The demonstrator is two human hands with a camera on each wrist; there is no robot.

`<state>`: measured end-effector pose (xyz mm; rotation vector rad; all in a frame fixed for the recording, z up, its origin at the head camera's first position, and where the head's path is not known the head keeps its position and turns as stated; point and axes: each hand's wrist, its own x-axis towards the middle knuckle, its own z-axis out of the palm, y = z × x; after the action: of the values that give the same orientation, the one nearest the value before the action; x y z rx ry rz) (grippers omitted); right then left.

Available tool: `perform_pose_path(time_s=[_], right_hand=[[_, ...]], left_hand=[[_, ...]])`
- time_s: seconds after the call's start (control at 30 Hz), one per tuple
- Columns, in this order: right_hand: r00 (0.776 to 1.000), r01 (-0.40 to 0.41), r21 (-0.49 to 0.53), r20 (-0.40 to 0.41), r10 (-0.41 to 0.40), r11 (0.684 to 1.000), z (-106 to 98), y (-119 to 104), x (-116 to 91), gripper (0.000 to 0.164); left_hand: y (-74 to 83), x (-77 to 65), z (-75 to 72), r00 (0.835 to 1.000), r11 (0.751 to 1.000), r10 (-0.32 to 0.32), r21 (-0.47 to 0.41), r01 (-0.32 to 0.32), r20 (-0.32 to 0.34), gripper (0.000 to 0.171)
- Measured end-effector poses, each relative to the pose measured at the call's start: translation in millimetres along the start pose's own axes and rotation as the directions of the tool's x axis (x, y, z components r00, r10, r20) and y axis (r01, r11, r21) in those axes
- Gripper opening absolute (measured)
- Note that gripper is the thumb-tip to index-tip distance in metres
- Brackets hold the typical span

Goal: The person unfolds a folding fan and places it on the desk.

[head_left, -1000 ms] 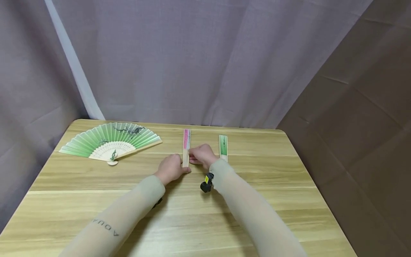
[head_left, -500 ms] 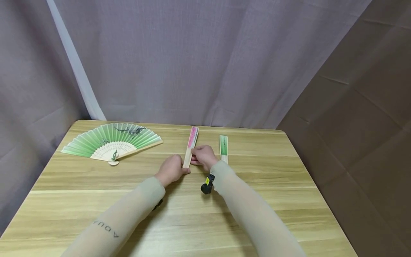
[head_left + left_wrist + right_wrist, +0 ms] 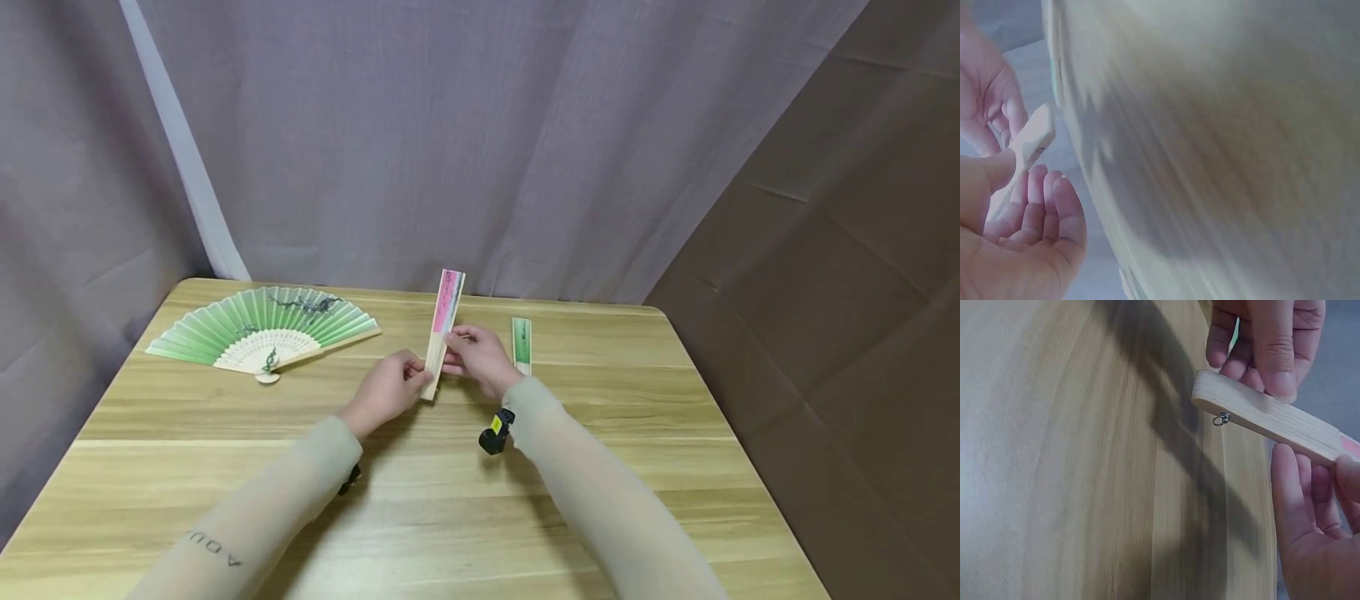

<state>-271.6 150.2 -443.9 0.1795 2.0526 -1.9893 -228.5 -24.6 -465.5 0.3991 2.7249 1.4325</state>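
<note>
A folded hand fan [image 3: 447, 302], pale wood below and pink and grey cloth above, is held upright and tilted over the middle of the table. My left hand [image 3: 386, 392] pinches its lower wooden end between thumb and fingers. From the other side my right hand [image 3: 480, 358] grips it higher, where wood meets cloth. In the right wrist view a small metal ring [image 3: 1220, 419] sticks out near the rounded wooden end, and the fan's shadow falls apart from it on the table. The left wrist view shows the fan's end [image 3: 1038, 134] above the left thumb.
An open green fan [image 3: 273, 329] with a dark branch print lies at the back left of the wooden table [image 3: 420, 517]. A folded green fan [image 3: 522, 340] lies right of my hands, its lower end hidden behind the right wrist. Grey curtain [image 3: 450, 142] hangs behind.
The pink fan tilted to the right, then rose off the table with both hands. My left hand has shifted slightly left and now pinches the lower end with its fingertips.
</note>
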Motion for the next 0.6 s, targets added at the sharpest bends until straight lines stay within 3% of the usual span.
perform_pose_path(time_s=[0.13,0.6], right_hand=[[0.999,0.032,-0.003,0.039,-0.032,0.999,4,-5,-5,0.021],[0.992,0.074,-0.022,0.102,-0.072,0.997,17,-4,-10,0.020]], left_hand=[[0.9,-1.1,-9.9,1.000,0.996,-0.024,-0.085,0.023,-0.014,0.014],[-4.5,-6.2,-15.1,0.995,0.983,-0.083,-0.169,0.074,-0.048,0.014]])
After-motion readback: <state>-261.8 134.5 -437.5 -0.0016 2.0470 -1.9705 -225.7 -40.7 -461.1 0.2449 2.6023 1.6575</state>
